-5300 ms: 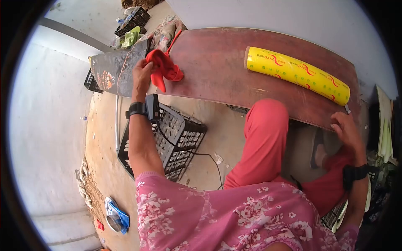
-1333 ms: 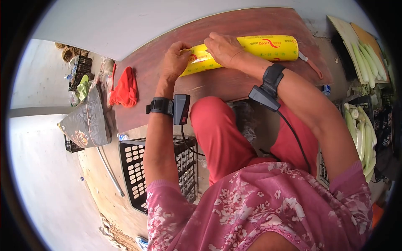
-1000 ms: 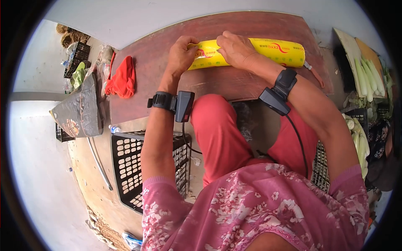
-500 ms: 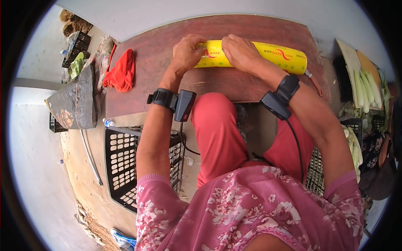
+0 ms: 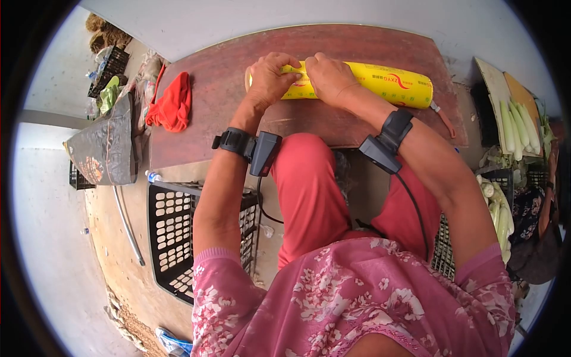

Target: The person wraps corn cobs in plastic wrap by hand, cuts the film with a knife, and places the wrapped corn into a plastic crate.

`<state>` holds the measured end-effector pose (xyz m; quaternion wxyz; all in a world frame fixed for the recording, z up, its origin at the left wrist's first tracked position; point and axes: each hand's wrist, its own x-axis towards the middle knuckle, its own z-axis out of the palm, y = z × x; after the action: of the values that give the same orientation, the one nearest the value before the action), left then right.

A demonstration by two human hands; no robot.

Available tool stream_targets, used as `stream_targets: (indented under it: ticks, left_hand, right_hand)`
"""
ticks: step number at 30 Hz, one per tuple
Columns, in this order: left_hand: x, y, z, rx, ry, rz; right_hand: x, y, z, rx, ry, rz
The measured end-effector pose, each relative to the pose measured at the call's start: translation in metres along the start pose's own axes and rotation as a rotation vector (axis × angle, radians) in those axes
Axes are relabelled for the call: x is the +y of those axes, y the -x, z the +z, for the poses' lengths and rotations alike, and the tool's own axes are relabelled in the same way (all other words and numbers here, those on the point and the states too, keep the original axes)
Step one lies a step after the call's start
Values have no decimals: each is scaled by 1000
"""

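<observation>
A yellow roll of cling film [image 5: 389,83] with red and green print lies across the wooden table before me. My left hand [image 5: 272,77] bends over the roll's left part, thumb and forefinger curled close together at its surface. Whether a film edge is between those fingertips I cannot make out. Beside it, my right hand [image 5: 328,78] presses on the roll left of its middle, fingers curled over the top. A tool with a reddish handle [image 5: 445,122] lies at the roll's right end, partly hidden.
A red cloth [image 5: 172,102] lies on the table's [image 5: 208,134] left side. Below stands a black plastic crate [image 5: 169,238]. Long pale green vegetables [image 5: 519,128] lie at the right, where another person's arm [image 5: 546,211] shows. A dark sack [image 5: 110,146] is at the left.
The roll has shifted slightly left, and its left end now shows past my left hand. My right hand has moved a little left, and my left thumb and forefinger have changed position.
</observation>
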<state>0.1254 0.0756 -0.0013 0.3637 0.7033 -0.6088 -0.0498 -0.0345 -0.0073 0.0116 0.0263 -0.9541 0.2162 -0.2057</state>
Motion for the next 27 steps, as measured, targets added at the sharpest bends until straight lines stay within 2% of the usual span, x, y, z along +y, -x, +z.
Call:
stream_targets:
  ticks: [6, 9, 12, 16, 19, 24, 27]
  left_hand:
    - [-3, 1, 8, -22, -8, 46]
    - [-2, -3, 7, -74, 12, 15]
    - [-3, -4, 9, -88, -10, 12]
    - [-5, -6, 11, -75, -24, 20]
    - [1, -4, 10, -58, -26, 16]
    - [6, -6, 7, -87, 12, -2]
    - [7, -7, 9, -51, -25, 112]
  right_hand:
    - [14, -5, -8, -51, -349, -23]
    - [26, -8, -21, -40, -455, 213]
    - [48, -2, -23, 51, -392, 176]
    - [53, 18, -43, -208, -85, 134]
    - [54, 24, -45, -367, -83, 165]
    - [54, 28, -40, -338, -85, 140]
    - [53, 28, -39, -344, -75, 145]
